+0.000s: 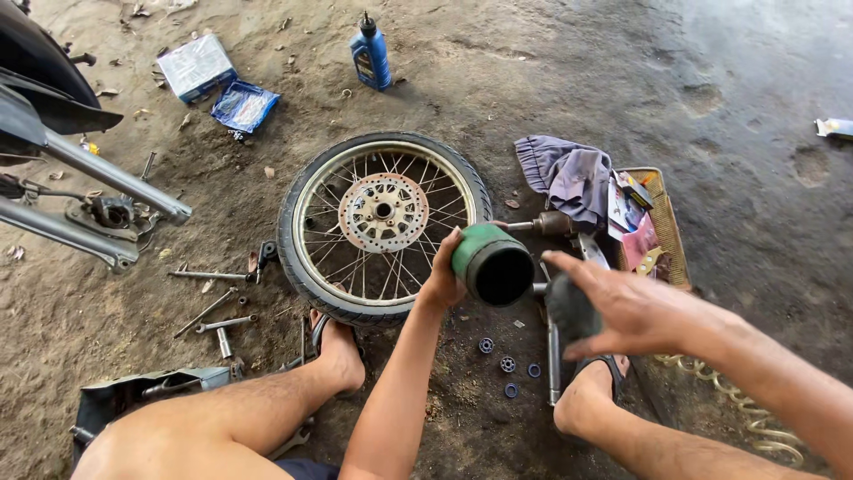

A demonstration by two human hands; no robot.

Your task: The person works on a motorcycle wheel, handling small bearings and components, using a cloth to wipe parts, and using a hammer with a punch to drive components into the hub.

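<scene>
In left hand, tub mouth-rightward.

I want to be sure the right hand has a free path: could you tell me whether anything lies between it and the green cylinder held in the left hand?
Nothing visible does. The right hand hovers just beside the green cylinder, which the left hand holds up above the ground, with only open air between them.
</scene>
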